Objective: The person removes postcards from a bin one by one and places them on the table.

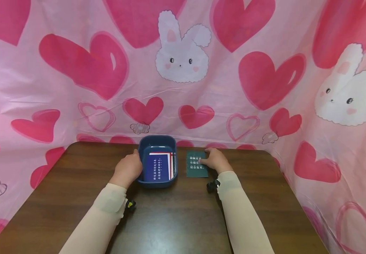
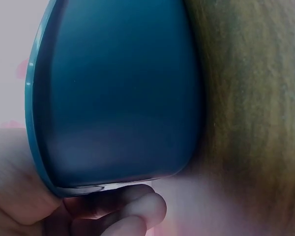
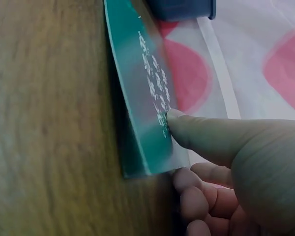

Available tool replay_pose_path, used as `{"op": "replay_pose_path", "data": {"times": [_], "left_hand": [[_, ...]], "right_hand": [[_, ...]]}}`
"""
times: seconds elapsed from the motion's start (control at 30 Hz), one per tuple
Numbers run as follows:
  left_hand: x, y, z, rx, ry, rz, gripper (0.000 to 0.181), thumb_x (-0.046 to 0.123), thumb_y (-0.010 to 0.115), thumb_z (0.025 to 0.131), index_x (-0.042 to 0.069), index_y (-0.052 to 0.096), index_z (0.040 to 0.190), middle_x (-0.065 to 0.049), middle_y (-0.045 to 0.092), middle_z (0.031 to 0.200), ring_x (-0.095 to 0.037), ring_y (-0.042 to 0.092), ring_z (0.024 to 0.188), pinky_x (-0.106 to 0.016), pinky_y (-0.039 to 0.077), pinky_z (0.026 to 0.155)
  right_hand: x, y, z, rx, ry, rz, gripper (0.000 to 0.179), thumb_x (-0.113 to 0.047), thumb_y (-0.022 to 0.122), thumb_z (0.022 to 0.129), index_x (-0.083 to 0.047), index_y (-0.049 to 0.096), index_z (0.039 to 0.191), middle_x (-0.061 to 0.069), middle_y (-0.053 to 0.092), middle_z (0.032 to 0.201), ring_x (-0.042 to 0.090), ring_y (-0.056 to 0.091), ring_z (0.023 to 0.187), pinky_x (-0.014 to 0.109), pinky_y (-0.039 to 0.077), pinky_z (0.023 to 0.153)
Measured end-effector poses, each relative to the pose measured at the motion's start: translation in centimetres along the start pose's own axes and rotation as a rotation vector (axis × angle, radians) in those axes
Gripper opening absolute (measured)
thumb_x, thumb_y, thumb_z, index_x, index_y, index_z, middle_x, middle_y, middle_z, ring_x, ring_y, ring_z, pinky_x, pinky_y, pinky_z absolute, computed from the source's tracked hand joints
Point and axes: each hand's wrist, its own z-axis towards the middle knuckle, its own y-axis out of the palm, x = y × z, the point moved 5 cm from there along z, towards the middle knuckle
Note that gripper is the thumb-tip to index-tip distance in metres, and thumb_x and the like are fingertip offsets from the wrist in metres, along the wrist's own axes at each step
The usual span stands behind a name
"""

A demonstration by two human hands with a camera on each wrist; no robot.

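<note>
My left hand (image 1: 127, 169) holds the left side of a dark blue plastic bin (image 1: 157, 185). In the left wrist view, curled fingers (image 2: 142, 209) lie along the outside of the bin's wall (image 2: 123, 98). Inside the bin lie several cards, a blue card (image 1: 152, 169) with white writing on top. To the right of the bin, my right hand (image 1: 217, 161) pinches the right edge of a dark green card (image 1: 195, 171) with white writing. Up close, the thumb (image 3: 196, 135) presses on the card's face and the other fingers curl by its edge, partly hidden.
A brown wooden table (image 1: 176, 218) carries everything. Behind it and to the sides hangs a pink cloth (image 1: 183, 91) with hearts and rabbits. Small black devices (image 1: 213, 186) sit at both wrists.
</note>
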Motion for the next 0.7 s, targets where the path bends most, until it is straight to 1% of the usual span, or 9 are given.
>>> {"op": "replay_pose_path", "data": {"times": [0.2,0.23,0.33,0.4,0.47,0.5,0.57,0.63,0.7], "left_hand": [[0.0,0.1,0.2,0.007,-0.001,0.008,0.068,0.021,0.055,0.114,-0.015,0.034,0.168,-0.039,0.067,0.146,-0.056,0.075,0.122,-0.073,0.063,0.101],[0.0,0.1,0.2,0.008,-0.003,0.008,0.069,0.022,0.055,0.114,-0.015,0.034,0.168,-0.039,0.067,0.146,-0.056,0.075,0.122,-0.073,0.063,0.101],[-0.1,0.2,0.3,0.008,-0.009,0.007,0.07,0.023,0.056,0.114,-0.014,0.034,0.169,-0.038,0.067,0.147,-0.056,0.074,0.123,-0.074,0.062,0.102],[-0.2,0.2,0.3,0.009,-0.014,0.009,0.07,0.024,0.056,0.114,-0.014,0.034,0.169,-0.038,0.066,0.149,-0.056,0.074,0.124,-0.075,0.062,0.103],[-0.2,0.3,0.3,0.01,-0.02,0.008,0.07,0.025,0.055,0.114,-0.013,0.034,0.17,-0.037,0.066,0.15,-0.056,0.073,0.126,-0.075,0.061,0.104],[-0.2,0.3,0.3,0.012,-0.02,0.009,0.07,0.025,0.055,0.114,-0.013,0.034,0.17,-0.037,0.066,0.15,-0.056,0.073,0.127,-0.075,0.061,0.105],[-0.2,0.2,0.2,0.016,-0.021,0.011,0.071,0.025,0.055,0.114,-0.013,0.034,0.17,-0.037,0.066,0.15,-0.056,0.073,0.128,-0.074,0.061,0.105],[-0.2,0.1,0.1,0.017,-0.024,0.009,0.071,0.025,0.055,0.114,-0.013,0.033,0.17,-0.037,0.066,0.15,-0.056,0.073,0.128,-0.073,0.062,0.105],[-0.1,0.1,0.1,0.014,-0.029,0.008,0.072,0.025,0.056,0.114,-0.013,0.033,0.17,-0.037,0.066,0.151,-0.056,0.073,0.129,-0.072,0.062,0.105]], "right_hand": [[0.1,0.1,0.0,-0.006,-0.013,0.022,0.078,-0.042,0.089,0.098,-0.004,0.06,0.16,0.023,0.061,0.165,0.045,0.06,0.147,0.067,0.045,0.13],[0.0,0.0,0.0,-0.011,-0.018,0.03,0.078,-0.043,0.088,0.1,-0.003,0.06,0.16,0.024,0.062,0.164,0.045,0.063,0.145,0.066,0.047,0.129],[-0.6,-0.7,-0.1,0.01,-0.043,0.019,0.074,-0.045,0.085,0.101,0.001,0.063,0.155,0.025,0.067,0.156,0.043,0.068,0.139,0.065,0.051,0.125],[-1.4,-1.2,-0.4,0.006,-0.062,0.048,0.069,-0.042,0.082,0.104,0.002,0.064,0.154,0.026,0.073,0.146,0.042,0.074,0.127,0.063,0.057,0.118],[-2.8,-1.6,-0.8,-0.006,-0.084,0.101,0.061,-0.038,0.08,0.106,0.001,0.066,0.151,0.025,0.076,0.138,0.039,0.078,0.117,0.058,0.063,0.109],[-3.7,-1.7,-1.1,-0.033,-0.1,0.144,0.059,-0.035,0.078,0.108,0.002,0.065,0.153,0.025,0.077,0.136,0.039,0.079,0.113,0.054,0.067,0.104],[-5.9,-1.9,-1.7,-0.062,-0.117,0.195,0.056,-0.032,0.078,0.109,-0.001,0.065,0.154,0.023,0.078,0.128,0.037,0.082,0.102,0.046,0.071,0.09],[-8.6,-2.0,-2.3,-0.084,-0.148,0.207,0.057,-0.031,0.078,0.109,-0.002,0.064,0.155,0.02,0.078,0.125,0.036,0.082,0.101,0.038,0.071,0.082],[-11.3,-2.0,-2.9,-0.097,-0.187,0.185,0.058,-0.031,0.079,0.108,-0.003,0.064,0.156,0.018,0.078,0.12,0.037,0.082,0.1,0.034,0.069,0.078]]}}
